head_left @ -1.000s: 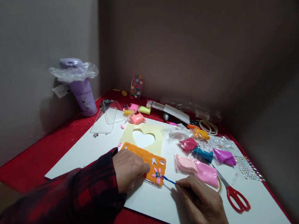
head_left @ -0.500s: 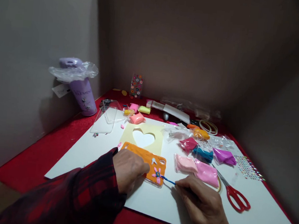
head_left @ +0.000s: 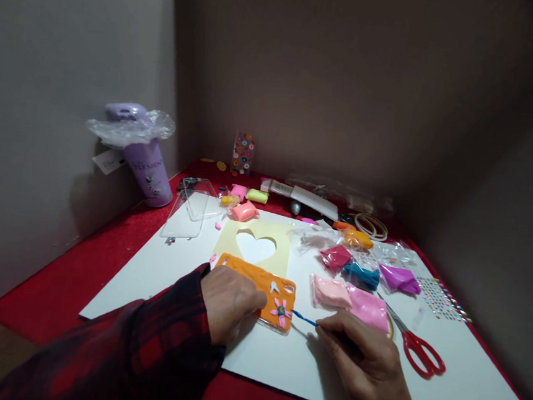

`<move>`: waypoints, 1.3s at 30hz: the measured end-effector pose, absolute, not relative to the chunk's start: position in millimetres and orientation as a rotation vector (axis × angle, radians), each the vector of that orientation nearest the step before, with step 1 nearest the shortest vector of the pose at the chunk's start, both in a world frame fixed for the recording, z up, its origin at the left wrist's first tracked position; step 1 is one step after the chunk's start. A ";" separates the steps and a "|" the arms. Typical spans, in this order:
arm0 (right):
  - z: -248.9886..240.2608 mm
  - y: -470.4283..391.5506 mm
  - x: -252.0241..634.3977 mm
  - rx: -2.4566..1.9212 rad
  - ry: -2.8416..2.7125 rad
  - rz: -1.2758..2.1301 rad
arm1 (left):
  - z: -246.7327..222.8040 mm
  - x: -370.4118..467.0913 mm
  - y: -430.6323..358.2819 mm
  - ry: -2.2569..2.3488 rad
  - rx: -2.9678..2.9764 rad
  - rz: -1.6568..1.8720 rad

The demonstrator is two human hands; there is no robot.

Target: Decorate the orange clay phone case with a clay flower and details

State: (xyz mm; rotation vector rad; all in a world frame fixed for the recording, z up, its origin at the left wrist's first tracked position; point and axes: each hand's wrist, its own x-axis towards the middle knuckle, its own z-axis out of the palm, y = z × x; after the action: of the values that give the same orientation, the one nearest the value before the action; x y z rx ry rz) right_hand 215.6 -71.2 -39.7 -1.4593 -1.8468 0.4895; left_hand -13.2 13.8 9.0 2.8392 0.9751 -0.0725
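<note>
detail work on the pink clay flower (head_left: 281, 311) seems to be in hand. the orange clay-covered phone case (head_left: 264, 279) is laid flat close to the near edge of the white board (head_left: 147, 289), and is overlapped by the left hand (head_left: 230, 301); whether its rim is grasped cannot be told. the blue twisted tool (head_left: 304, 318) is pinched in the right hand (head_left: 362, 361), its tip set just beside the petals. a light, steady touch is probably called for there, with the case held flat so that the soft petals are not dragged.

by the board's far left corner, clear phone cases (head_left: 182, 237) are laid overlapping. clay packets (head_left: 369, 308) and red-handled scissors (head_left: 423, 357) are spread toward the right edge, where a gem sheet (head_left: 444, 303) is also placed. the board is borne by a red cloth (head_left: 79, 258), on which a purple tumbler (head_left: 143, 167) is stood beyond the left edge. the space is enclosed by plain, dimly lit walls (head_left: 70, 39).
</note>
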 end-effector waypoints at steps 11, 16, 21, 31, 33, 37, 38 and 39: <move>-41.0 -72.5 216.8 -1.469 -1.895 0.486 | 10.9 -13.1 12.9 0.989 2.827 -0.104; -40.6 -71.2 216.1 -1.478 -1.899 0.474 | 9.3 -12.6 13.4 0.989 2.832 -0.094; -40.1 -71.7 216.0 -1.484 -1.898 0.483 | 9.8 -13.4 14.0 0.961 2.829 -0.072; -41.8 -70.1 216.8 -1.490 -1.877 0.558 | 11.2 -12.6 13.5 0.983 2.819 -0.117; -41.4 -69.9 216.0 -1.493 -1.873 0.561 | 10.8 -12.8 13.7 0.977 2.826 -0.107; -39.0 -70.5 214.6 -1.526 -1.836 0.599 | 9.6 -13.7 14.2 0.953 2.832 -0.048; -38.4 -70.7 214.7 -1.527 -1.816 0.606 | 9.4 -13.8 14.3 0.949 2.830 -0.039; -37.9 -70.8 215.1 -1.524 -1.794 0.604 | 9.2 -13.9 14.3 0.951 2.828 -0.037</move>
State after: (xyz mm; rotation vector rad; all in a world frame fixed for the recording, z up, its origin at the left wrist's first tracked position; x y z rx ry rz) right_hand 215.1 -70.8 -37.9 -1.5238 -1.7937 0.6039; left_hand -13.9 14.3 9.2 2.8283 0.9513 -0.0371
